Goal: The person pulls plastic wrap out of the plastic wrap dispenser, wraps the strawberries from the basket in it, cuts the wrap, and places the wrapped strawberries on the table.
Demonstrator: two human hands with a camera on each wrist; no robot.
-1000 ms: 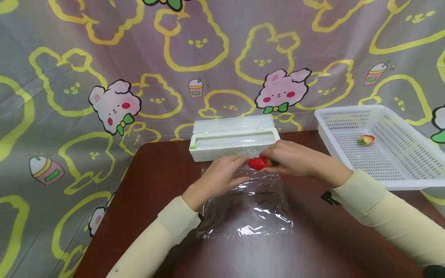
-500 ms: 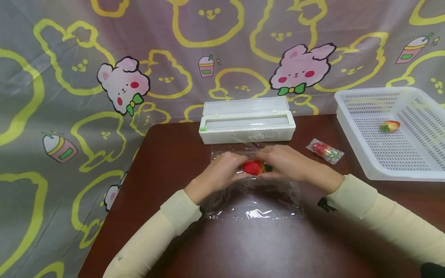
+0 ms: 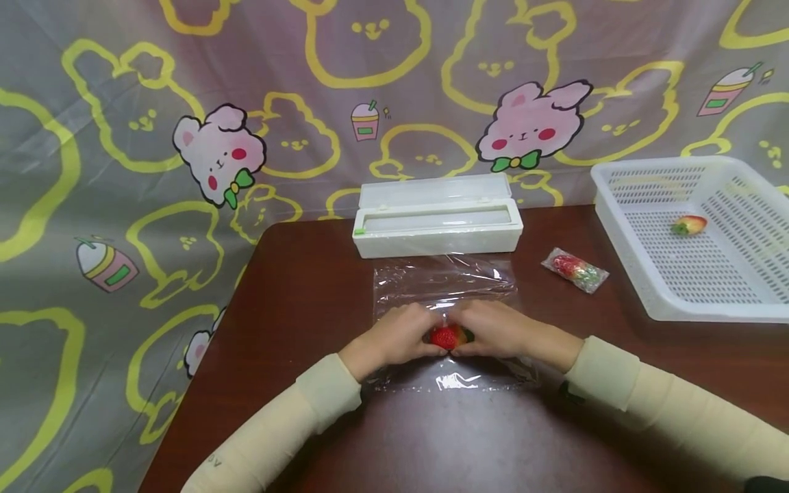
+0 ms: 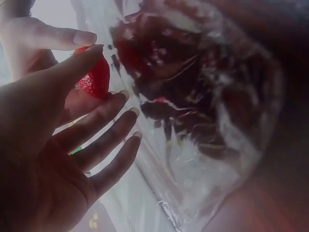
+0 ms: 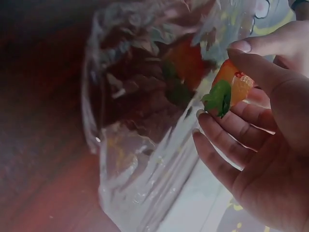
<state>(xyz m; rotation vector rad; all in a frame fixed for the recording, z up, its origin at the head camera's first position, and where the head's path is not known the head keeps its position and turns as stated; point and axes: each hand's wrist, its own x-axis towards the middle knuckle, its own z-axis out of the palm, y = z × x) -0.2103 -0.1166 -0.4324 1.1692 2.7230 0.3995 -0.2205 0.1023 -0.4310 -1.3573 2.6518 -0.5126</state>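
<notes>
A red strawberry [image 3: 445,337] with green leaves lies between both hands, low over a sheet of clear plastic wrap [image 3: 444,277] spread on the table. My left hand [image 3: 401,334] pinches its tip end between thumb and fingers, as the left wrist view shows on the strawberry [image 4: 98,79]. From the other side my right hand [image 3: 496,329] pinches the leafy end; in the right wrist view the green leaves [image 5: 219,98] point outward past the fingers. The thumbs nearly meet on the near side. Much of the fruit is hidden by the hands.
A white wrap dispenser box [image 3: 439,243] stands at the back, lid up, the sheet running out from its front. Right of the sheet lies a wrapped strawberry [image 3: 576,270]. A white perforated basket [image 3: 668,301] holds another strawberry [image 3: 689,224]. Behind hangs a patterned curtain [image 3: 308,68].
My left hand has closed in on the strawberry beside the right. Both hands have since moved it down the sheet, toward me. The head view has shifted, and the wrapped strawberry shows now.
</notes>
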